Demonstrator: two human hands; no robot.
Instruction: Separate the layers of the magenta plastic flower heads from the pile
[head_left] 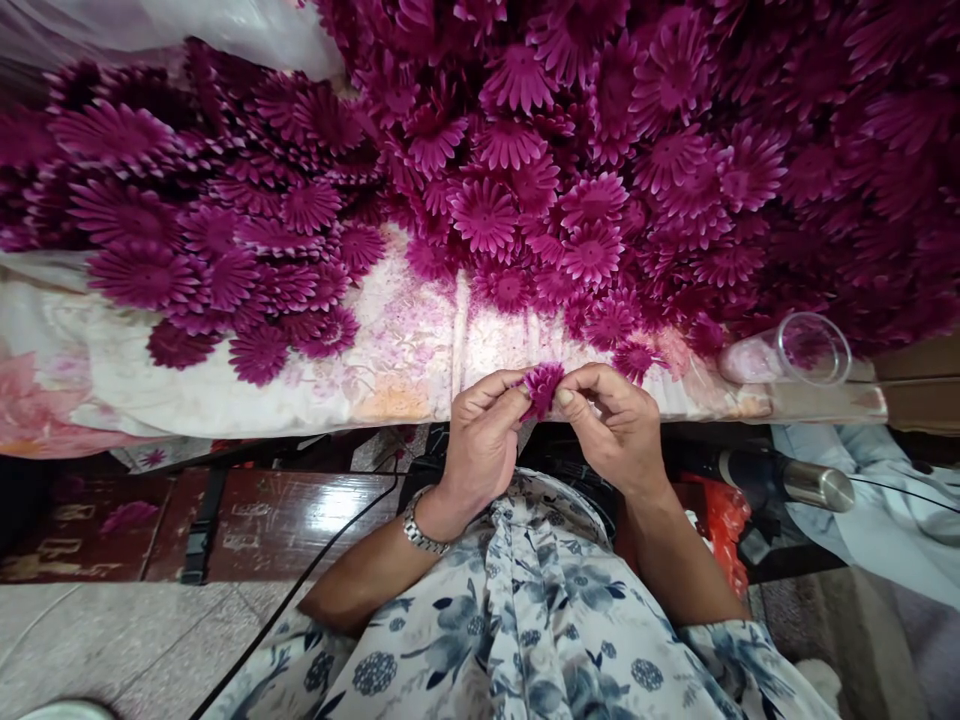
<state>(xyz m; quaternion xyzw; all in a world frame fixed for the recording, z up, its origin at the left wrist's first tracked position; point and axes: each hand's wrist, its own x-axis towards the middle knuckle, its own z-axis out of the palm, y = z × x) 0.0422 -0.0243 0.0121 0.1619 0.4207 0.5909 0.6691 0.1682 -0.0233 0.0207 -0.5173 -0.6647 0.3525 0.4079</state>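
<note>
Between my two hands, just over the table's near edge, is a small magenta artificial flower head (543,390). My left hand (484,430) pinches its left side between thumb and fingers. From the other side, the thumb and index finger of my right hand (615,420) are closed at its right edge. The petals are bunched together between the fingertips. Beyond my hands, a big heap of magenta petal layers (484,215) covers the back and right of the table, and a second pile (225,270) lies at the left.
A floral cloth (405,350) covers the table. A clear plastic cup (814,350) lies on its side near the right edge. Below the table are a dark thermos (787,478), a red plastic bag (724,530) and a brown wooden bench (300,520). A black cable (330,550) runs at the left.
</note>
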